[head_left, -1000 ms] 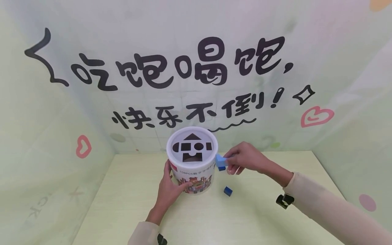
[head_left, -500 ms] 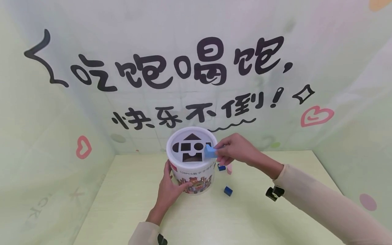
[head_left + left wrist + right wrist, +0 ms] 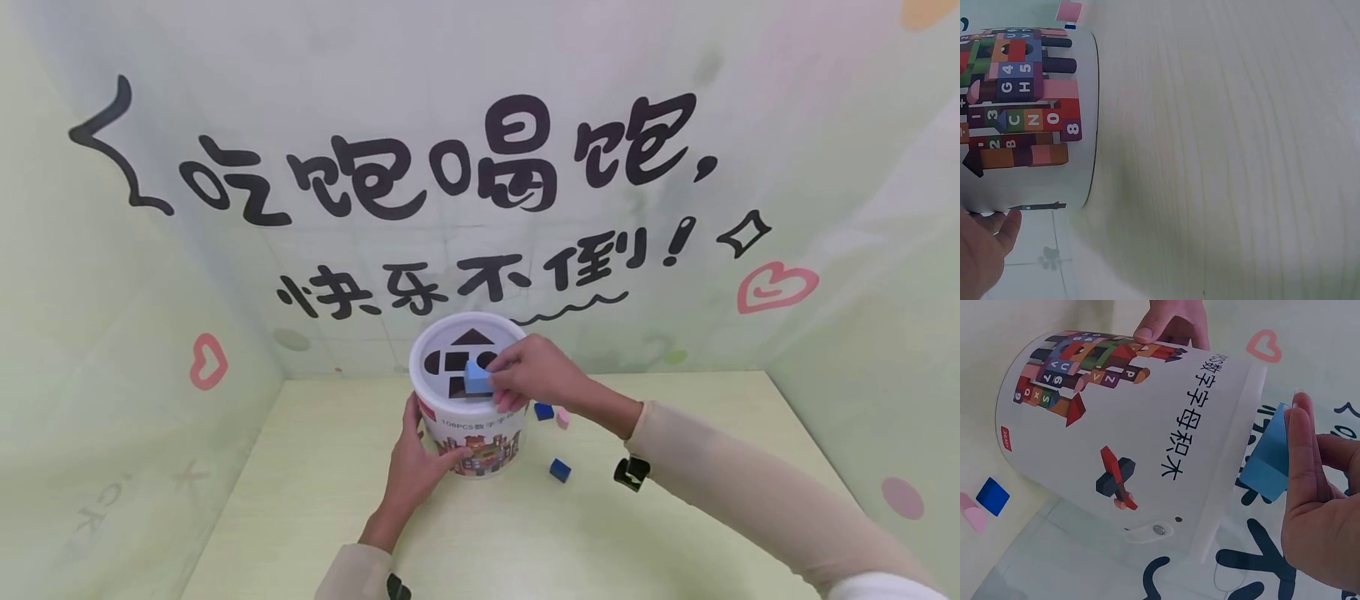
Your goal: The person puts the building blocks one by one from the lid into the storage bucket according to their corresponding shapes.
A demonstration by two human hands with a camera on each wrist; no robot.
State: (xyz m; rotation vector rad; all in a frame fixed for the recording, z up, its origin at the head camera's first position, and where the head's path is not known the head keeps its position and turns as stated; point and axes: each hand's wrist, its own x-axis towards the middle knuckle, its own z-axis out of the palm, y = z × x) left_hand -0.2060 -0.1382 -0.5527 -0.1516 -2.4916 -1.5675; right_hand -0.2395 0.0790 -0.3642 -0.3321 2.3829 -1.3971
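Fingers of my right hand (image 3: 528, 375) pinch a light blue block (image 3: 477, 377) over the bucket's (image 3: 472, 433) slotted lid (image 3: 450, 337), left hand (image 3: 414, 467) gripping its side.

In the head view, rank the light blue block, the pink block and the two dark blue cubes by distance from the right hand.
1. light blue block: pinched by the right hand, over the lid.
2. dark blue cube: just below the wrist.
3. pink block: beside it, nearly tied.
4. second dark blue cube: nearer the camera.

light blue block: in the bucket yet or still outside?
Outside. The right hand pinches the light blue block over the shape-cutout lid of the white bucket; the whole block shows above the lid. The left hand holds the bucket's side.
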